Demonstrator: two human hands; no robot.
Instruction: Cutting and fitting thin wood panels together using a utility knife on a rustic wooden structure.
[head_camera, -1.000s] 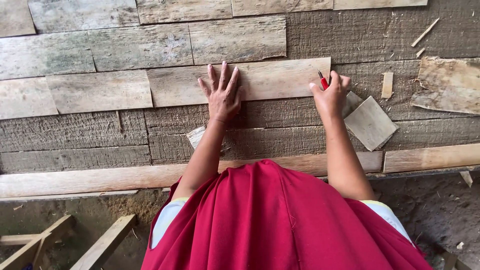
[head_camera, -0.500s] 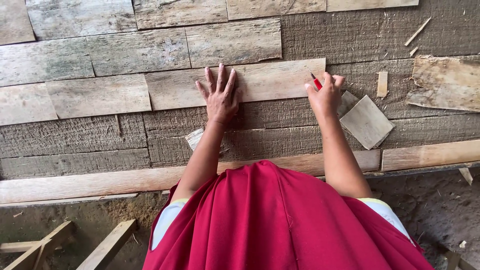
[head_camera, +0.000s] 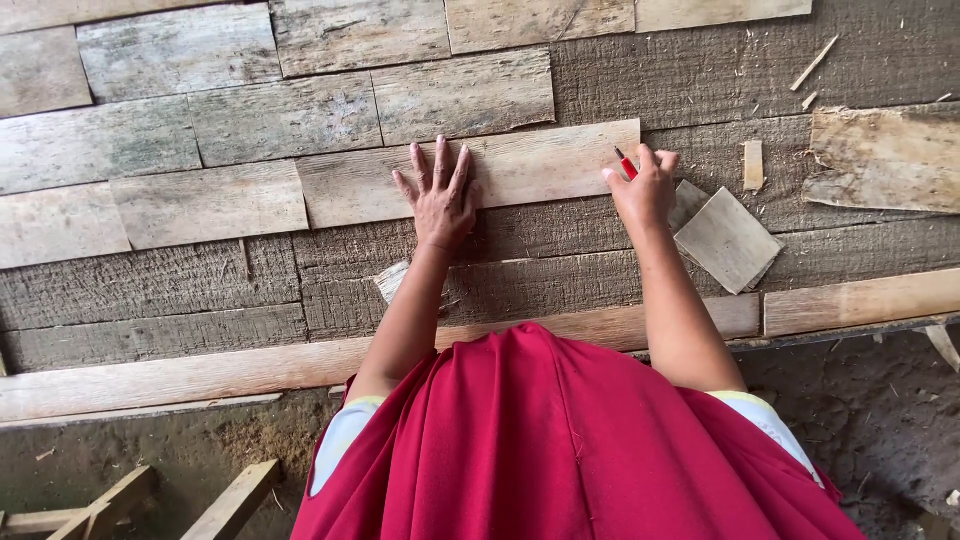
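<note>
Pale weathered plank (head_camera: 540, 165), ragged rt end; left hand (head_camera: 440, 195) flat on it, right hand (head_camera: 640, 190) gripping red pencil (head_camera: 626, 165)

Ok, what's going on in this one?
A person in a red garment leans over a surface of weathered wooden planks. The left hand lies flat, fingers spread, on a pale plank, pressing it down. The right hand holds a red pencil with its tip at the plank's right end. A small square offcut lies just right of that hand, and a longer board runs along the near edge.
</note>
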